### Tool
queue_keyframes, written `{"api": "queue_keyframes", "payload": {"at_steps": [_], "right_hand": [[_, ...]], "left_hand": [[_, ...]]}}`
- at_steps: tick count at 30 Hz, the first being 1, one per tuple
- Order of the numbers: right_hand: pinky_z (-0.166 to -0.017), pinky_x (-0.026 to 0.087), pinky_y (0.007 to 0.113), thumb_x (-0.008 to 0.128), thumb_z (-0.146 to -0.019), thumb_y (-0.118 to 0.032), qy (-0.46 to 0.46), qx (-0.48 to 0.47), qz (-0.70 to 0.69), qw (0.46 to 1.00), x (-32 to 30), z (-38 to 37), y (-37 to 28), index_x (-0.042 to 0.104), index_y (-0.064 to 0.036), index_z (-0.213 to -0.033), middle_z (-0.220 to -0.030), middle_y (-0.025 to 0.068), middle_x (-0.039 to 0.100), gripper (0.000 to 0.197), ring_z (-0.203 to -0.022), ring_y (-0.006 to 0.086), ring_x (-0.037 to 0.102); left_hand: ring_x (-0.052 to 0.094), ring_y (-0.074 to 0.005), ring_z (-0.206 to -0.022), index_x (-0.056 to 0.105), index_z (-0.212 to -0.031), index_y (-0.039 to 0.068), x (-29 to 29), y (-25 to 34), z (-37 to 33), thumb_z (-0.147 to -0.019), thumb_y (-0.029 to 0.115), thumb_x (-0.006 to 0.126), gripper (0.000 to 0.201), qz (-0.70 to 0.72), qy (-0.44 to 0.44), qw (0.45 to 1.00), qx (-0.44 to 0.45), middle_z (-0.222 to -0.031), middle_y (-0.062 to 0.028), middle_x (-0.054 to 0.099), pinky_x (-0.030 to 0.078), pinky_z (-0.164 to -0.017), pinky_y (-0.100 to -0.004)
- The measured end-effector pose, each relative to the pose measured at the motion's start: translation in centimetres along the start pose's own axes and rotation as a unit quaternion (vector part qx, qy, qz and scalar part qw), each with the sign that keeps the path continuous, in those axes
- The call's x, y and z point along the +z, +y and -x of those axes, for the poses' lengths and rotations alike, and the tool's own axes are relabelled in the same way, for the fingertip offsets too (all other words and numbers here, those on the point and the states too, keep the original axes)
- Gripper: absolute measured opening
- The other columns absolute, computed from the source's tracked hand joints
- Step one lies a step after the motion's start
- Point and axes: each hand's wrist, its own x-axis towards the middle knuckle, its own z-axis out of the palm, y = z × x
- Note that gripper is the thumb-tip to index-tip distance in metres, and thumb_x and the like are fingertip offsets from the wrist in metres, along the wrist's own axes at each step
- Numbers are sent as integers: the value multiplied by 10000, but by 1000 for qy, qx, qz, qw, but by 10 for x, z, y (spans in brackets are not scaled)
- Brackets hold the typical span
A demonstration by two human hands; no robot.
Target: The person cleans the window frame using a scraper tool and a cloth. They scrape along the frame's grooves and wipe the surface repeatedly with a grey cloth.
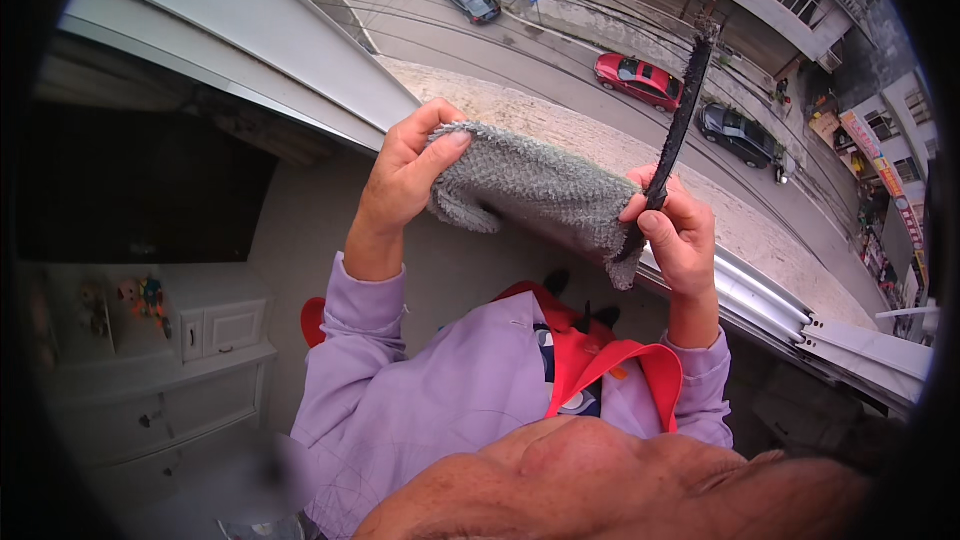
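Observation:
A grey, nubbly cleaning cloth (550,180) is stretched between my two hands above the window sill's inner edge. My left hand (400,175) is closed, pinching the cloth's upper left corner between thumb and fingers. My right hand (688,240) is closed around the lower end of a long, narrow black strip with a fuzzy, bristly edge (683,120), which looks like a brush and points up and outward. The fingers of that hand also hold the cloth's right end, which hangs down beside the strip. The cloth's lower left part folds under.
Outside the open window runs a stone ledge (765,215), high above a street with a red car (638,80) and other cars. Metal window tracks (760,295) lie right of me. A white window frame (250,30) slants at upper left; a white cabinet (190,380) stands below it.

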Motion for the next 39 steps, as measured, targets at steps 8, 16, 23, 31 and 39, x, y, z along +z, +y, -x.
{"api": "queue_keyframes", "payload": {"at_steps": [8,16,23,31,39], "right_hand": [[-601,483,305,762,-703,-13,-80,-61,257,961,3,17,-16,682,-7,-890,-920,120,583,203,-680,214,612],[-599,475,325,738,-700,23,-55,5,350,935,0,35,-25,680,-6,-948,-861,119,582,256,-685,254,604],[-591,463,337,720,-717,41,31,0,413,910,11,42,-20,678,-17,-993,-852,115,581,285,-673,267,595],[-571,475,336,703,-774,-3,16,-59,521,851,30,13,-13,684,-61,-1040,-872,71,594,273,-657,242,609],[-542,446,371,614,-739,-3,-53,-120,636,761,71,-55,8,684,-227,-1139,-743,45,509,464,-657,226,579]], "left_hand": [[484,-35,-792,596,-979,13,-1,-1,9,-912,41,618,76,-42,26,999,21,-852,27,568,391,-702,-187],[510,-61,-747,634,-952,-18,-2,6,35,-871,15,671,95,-86,0,993,79,-820,-11,588,409,-673,-205],[595,-164,-715,721,-923,13,16,-1,56,-630,-138,694,331,-204,-12,974,103,-804,-76,628,465,-611,-263],[621,-185,-786,711,-941,17,14,-32,68,-691,-122,689,287,-264,118,953,91,-870,-96,645,481,-692,-268],[643,-227,-824,684,-1000,18,0,-36,44,-771,-70,685,245,-378,247,884,122,-904,-117,647,499,-743,-297]]}}
